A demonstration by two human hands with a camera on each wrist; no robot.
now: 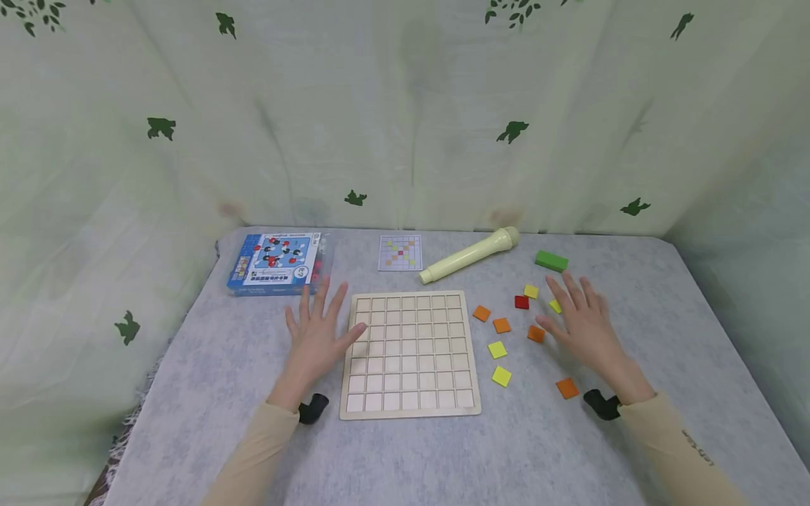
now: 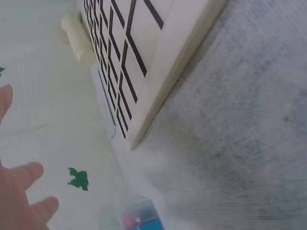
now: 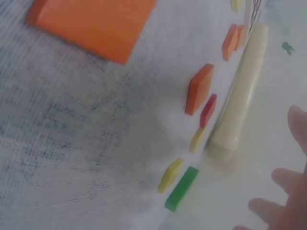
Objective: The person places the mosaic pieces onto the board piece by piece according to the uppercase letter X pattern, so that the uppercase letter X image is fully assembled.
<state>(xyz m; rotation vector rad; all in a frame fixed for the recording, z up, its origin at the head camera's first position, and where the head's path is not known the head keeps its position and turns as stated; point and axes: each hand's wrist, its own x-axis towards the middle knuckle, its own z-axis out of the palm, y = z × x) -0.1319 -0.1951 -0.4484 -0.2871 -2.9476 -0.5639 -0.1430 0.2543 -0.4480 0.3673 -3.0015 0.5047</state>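
My left hand (image 1: 315, 341) is spread with straight fingers, its thumb over the left edge of a wooden grid board (image 1: 410, 414) whose cells hold nothing. Spread as well, my right hand (image 1: 585, 327) hovers at the right among loose square tiles and holds nothing. Nearest it are an orange tile (image 1: 536, 334) and a yellow tile (image 1: 555, 306) partly hidden by its fingers. A red tile (image 1: 522, 302), another yellow tile (image 1: 531, 291) and a green block (image 1: 552, 261) lie beyond. More orange tiles (image 1: 481, 313) and yellow tiles (image 1: 501, 377) lie between board and hand.
A printed pattern card (image 1: 400, 253) with coloured squares lies behind the board. Beside it rests a pale yellow microphone-shaped stick (image 1: 468, 256). At the back left is a blue boxed set (image 1: 275, 261) with molecule pictures. A pale curtain (image 1: 405, 112) hangs behind the cloth-covered table (image 1: 405, 464).
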